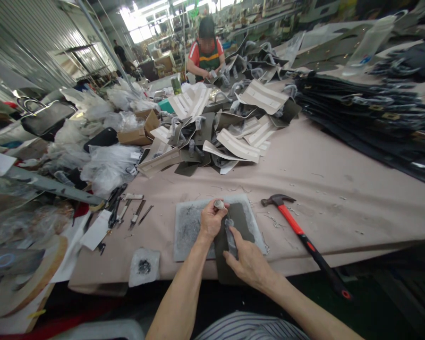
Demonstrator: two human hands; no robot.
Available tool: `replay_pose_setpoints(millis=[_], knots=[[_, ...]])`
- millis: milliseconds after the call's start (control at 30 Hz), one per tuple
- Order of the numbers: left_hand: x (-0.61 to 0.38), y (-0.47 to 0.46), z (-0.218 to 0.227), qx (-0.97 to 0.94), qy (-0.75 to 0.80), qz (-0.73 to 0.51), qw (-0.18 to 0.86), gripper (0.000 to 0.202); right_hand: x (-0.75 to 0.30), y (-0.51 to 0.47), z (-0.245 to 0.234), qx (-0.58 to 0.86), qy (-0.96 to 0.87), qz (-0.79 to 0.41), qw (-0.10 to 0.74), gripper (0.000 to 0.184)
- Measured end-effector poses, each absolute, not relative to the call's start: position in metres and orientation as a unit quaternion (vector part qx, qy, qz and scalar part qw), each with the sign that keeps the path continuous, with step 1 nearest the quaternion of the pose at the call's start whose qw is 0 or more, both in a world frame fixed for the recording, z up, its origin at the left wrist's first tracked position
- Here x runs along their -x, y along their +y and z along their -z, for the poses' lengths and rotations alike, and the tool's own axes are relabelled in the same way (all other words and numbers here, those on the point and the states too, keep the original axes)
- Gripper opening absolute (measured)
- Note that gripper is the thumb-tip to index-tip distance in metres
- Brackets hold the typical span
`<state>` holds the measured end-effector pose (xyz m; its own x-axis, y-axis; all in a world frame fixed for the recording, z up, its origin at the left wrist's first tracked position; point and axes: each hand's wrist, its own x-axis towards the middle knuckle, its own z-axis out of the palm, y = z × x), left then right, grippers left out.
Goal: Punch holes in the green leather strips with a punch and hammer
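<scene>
A dark grey-green panel lies over a grey slab and hangs past the table's front edge. Along it runs a strap wrapped in clear plastic. My left hand is closed around a short tool with a round pale end, upright near the top of the strap; its lower part is hidden by my fingers. With thumb and fingers on either side, my right hand grips the plastic-wrapped strap on the panel. To the right rests a claw hammer with a red and black handle.
Similar panels with wrapped straps are heaped farther back. Black pieces are stacked at right. Small hand tools and a small grey block lie at left. Across the table a person handles a panel.
</scene>
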<state>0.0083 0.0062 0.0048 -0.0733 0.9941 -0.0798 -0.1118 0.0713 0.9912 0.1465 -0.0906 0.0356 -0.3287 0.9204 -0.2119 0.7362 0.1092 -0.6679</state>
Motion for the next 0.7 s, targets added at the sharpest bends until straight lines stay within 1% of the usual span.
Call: replay_pose_setpoints(millis=[367,467,533,567,633,667,700], knots=[[-0.009,0.004,-0.005,-0.472,0.51,-0.512,0.506,0.021,-0.145,-0.093,-0.031,0.571,-0.733,-0.344,0.137,0.072],[-0.009,0.003,-0.004,-0.496,0.512,-0.506,0.486,0.016,-0.15,-0.093,-0.039,0.554,-0.73,-0.363,0.167,0.073],[-0.009,0.002,-0.003,-0.511,0.515,-0.503,0.469,0.014,-0.164,-0.09,-0.046,0.541,-0.727,-0.365,0.211,0.067],[-0.009,0.002,-0.003,-0.519,0.518,-0.501,0.46,0.013,-0.175,-0.088,-0.047,0.548,-0.724,-0.346,0.237,0.06],[-0.01,0.002,-0.005,-0.534,0.523,-0.494,0.444,0.012,-0.206,-0.082,-0.047,0.6,-0.712,-0.248,0.267,0.048],[-0.01,0.002,-0.005,-0.542,0.525,-0.49,0.437,0.012,-0.224,-0.079,-0.044,0.637,-0.705,-0.177,0.258,0.045],[-0.01,0.002,-0.006,-0.552,0.525,-0.485,0.43,0.013,-0.243,-0.077,-0.041,0.671,-0.697,-0.107,0.228,0.042]])
